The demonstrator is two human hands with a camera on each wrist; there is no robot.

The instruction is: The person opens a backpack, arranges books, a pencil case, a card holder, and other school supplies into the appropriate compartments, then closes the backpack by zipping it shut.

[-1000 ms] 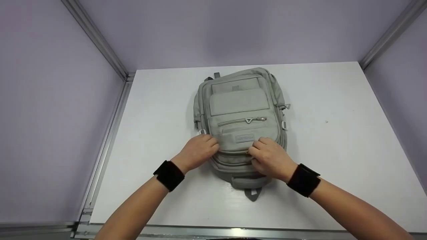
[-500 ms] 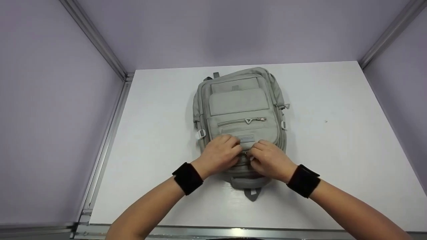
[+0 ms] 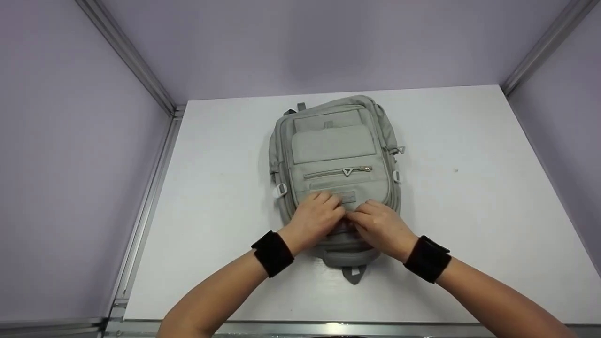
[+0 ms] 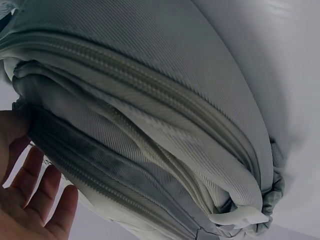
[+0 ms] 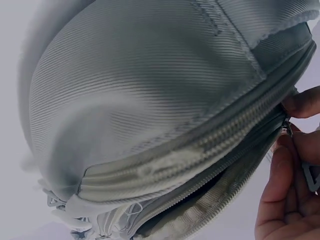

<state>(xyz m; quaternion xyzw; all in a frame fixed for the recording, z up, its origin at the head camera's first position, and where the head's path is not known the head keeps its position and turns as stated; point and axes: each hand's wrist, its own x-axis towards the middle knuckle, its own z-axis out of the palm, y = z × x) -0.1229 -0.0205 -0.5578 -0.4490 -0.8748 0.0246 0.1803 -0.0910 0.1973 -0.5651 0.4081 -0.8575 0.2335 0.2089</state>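
Note:
A grey-green backpack lies front side up on the white table, its carry handle towards the person. At the upper edge of its front pocket, my left hand pinches the fabric; the left wrist view shows the thumb on the edge and the other fingers loosely bent. Close beside it, my right hand pinches the metal zipper slider, with a triangular pull among the fingers. The pocket's zipper gapes partly open, with dark lining showing in the right wrist view.
Another zipper with a triangular pull crosses the backpack's front. White strap buckles stick out at its sides. Pale panels and metal rails surround the table at the back and sides.
My left hand has moved right from the pocket's left corner to near the zipper slider, beside the right hand. The right hand has stayed in nearly the same place.

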